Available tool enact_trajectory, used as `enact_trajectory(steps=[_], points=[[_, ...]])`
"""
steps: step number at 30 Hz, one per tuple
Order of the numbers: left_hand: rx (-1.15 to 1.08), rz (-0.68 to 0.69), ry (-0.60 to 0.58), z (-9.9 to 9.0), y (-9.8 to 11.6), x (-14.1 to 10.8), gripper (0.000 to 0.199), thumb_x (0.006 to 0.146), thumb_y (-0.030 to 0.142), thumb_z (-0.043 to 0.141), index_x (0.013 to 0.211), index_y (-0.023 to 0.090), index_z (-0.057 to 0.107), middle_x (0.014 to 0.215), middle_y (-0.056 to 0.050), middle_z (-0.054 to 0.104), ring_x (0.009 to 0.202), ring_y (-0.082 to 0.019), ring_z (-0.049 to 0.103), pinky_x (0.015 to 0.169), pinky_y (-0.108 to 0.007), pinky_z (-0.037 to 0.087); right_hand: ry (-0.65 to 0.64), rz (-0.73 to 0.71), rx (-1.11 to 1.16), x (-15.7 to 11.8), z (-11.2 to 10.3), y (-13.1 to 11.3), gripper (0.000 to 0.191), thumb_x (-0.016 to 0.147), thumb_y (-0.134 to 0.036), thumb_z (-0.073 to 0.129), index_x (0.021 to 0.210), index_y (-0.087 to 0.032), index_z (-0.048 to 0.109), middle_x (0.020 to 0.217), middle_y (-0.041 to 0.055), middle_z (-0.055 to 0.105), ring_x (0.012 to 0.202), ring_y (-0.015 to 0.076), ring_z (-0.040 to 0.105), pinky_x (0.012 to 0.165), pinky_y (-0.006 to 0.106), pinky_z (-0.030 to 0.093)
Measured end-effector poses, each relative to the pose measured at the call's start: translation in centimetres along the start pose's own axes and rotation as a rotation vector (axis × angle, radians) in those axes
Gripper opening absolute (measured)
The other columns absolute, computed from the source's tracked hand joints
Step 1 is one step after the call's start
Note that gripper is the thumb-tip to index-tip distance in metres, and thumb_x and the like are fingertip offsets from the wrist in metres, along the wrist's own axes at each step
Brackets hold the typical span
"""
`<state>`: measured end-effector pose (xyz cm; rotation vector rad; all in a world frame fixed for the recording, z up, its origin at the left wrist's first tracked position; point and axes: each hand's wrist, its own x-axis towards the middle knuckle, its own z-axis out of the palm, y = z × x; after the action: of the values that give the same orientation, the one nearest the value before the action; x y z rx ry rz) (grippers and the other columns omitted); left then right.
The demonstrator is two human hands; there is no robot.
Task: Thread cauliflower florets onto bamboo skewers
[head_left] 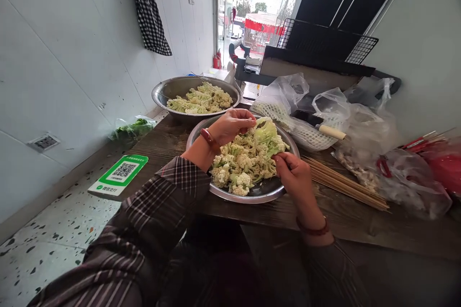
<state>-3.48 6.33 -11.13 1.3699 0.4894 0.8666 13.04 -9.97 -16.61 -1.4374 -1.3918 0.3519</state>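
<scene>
Between my two hands, above the near metal bowl point(248, 198), is a piece of cauliflower point(267, 135) with pale green stems. My left hand point(233, 127) pinches its upper stem end, fingers closed. Lower down, my right hand point(294, 172) is closed on the piece's right side, thumb against fingers. Loose cauliflower florets point(239, 168) fill much of the bowl beneath. Farther back, a second metal bowl point(161, 93) holds more cauliflower, with thin skewers sticking out over it.
A bundle of bamboo skewers point(345, 183) lies right of the near bowl. Behind it are plastic bags point(370, 120), white foam netting point(306, 134) and a light-handled tool point(332, 131). A green QR-code card point(123, 172) lies at the table's left edge. Leafy greens point(133, 128) sit in a bag by the wall.
</scene>
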Motion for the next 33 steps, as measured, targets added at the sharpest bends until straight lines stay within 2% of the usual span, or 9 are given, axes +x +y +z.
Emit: enact_trajectory(steps=[7, 14, 18, 22, 25, 28, 33], points=[[-0.005, -0.036, -0.014, 0.2, 0.2, -0.1, 0.017, 0.064, 0.015, 0.082, 0.066, 0.011, 0.066, 0.067, -0.001, 0.060, 0.053, -0.004, 0.047, 0.051, -0.021, 0.034, 0.005, 0.012, -0.011, -0.1, 0.1, 0.6, 0.031, 0.091, -0.043, 0.055, 0.078, -0.019, 0.069, 0.063, 0.0023, 0.061, 0.061, 0.0178, 0.054, 0.056, 0.030, 0.040], [0.018, -0.058, -0.088, 1.1, -0.6, -0.1, 0.015, 0.067, 0.015, 0.079, 0.066, 0.013, 0.064, 0.063, 0.002, 0.053, 0.054, -0.004, 0.045, 0.048, -0.019, 0.033, 0.034, -0.028, -0.051, 0.1, 0.3, 0.4, 0.030, 0.091, -0.042, 0.054, 0.077, -0.020, 0.068, 0.066, 0.0022, 0.063, 0.064, 0.0180, 0.056, 0.062, 0.031, 0.042], [-0.004, -0.049, -0.058, 1.4, -0.5, -0.3, 0.018, 0.073, 0.026, 0.079, 0.076, 0.013, 0.067, 0.076, -0.001, 0.059, 0.064, -0.007, 0.053, 0.056, -0.020, 0.043, -0.014, 0.026, 0.031, 0.2, 0.2, 0.2, 0.033, 0.092, -0.045, 0.054, 0.078, -0.019, 0.067, 0.057, -0.0006, 0.055, 0.054, 0.0154, 0.049, 0.056, 0.030, 0.039], [-0.036, -0.095, -0.049, 1.5, -0.3, -0.5, 0.033, 0.079, 0.043, 0.077, 0.094, 0.014, 0.072, 0.090, -0.005, 0.064, 0.074, -0.010, 0.059, 0.063, -0.023, 0.050, -0.039, 0.073, 0.091, 0.2, 0.1, 0.4, 0.035, 0.093, -0.048, 0.054, 0.082, -0.019, 0.069, 0.056, -0.0006, 0.054, 0.052, 0.0150, 0.048, 0.052, 0.029, 0.038], [-0.067, -0.148, -0.118, 1.7, -0.5, -0.6, 0.041, 0.074, 0.046, 0.081, 0.097, 0.014, 0.072, 0.090, -0.006, 0.064, 0.076, -0.011, 0.061, 0.063, -0.023, 0.052, -0.044, 0.064, 0.102, 0.2, 0.1, 0.5, 0.033, 0.093, -0.046, 0.054, 0.083, -0.019, 0.070, 0.057, -0.0005, 0.054, 0.052, 0.0148, 0.048, 0.051, 0.029, 0.037], [-0.109, -0.162, -0.156, 1.9, -0.9, -0.7, 0.044, 0.064, 0.041, 0.088, 0.094, 0.014, 0.070, 0.088, -0.004, 0.064, 0.074, -0.012, 0.063, 0.060, -0.022, 0.052, -0.058, 0.059, 0.103, 0.3, 0.2, 0.6, 0.032, 0.093, -0.045, 0.054, 0.086, -0.018, 0.071, 0.057, -0.0002, 0.056, 0.052, 0.0147, 0.048, 0.051, 0.029, 0.037], [-0.118, -0.144, -0.087, 1.8, -1.1, -0.5, 0.042, 0.061, 0.035, 0.090, 0.087, 0.014, 0.065, 0.083, -0.002, 0.064, 0.068, -0.010, 0.062, 0.056, -0.022, 0.051, -0.085, 0.078, 0.082, 0.4, 0.2, 0.3, 0.035, 0.092, -0.047, 0.056, 0.094, -0.017, 0.074, 0.061, 0.0012, 0.061, 0.052, 0.0150, 0.052, 0.051, 0.029, 0.040]])
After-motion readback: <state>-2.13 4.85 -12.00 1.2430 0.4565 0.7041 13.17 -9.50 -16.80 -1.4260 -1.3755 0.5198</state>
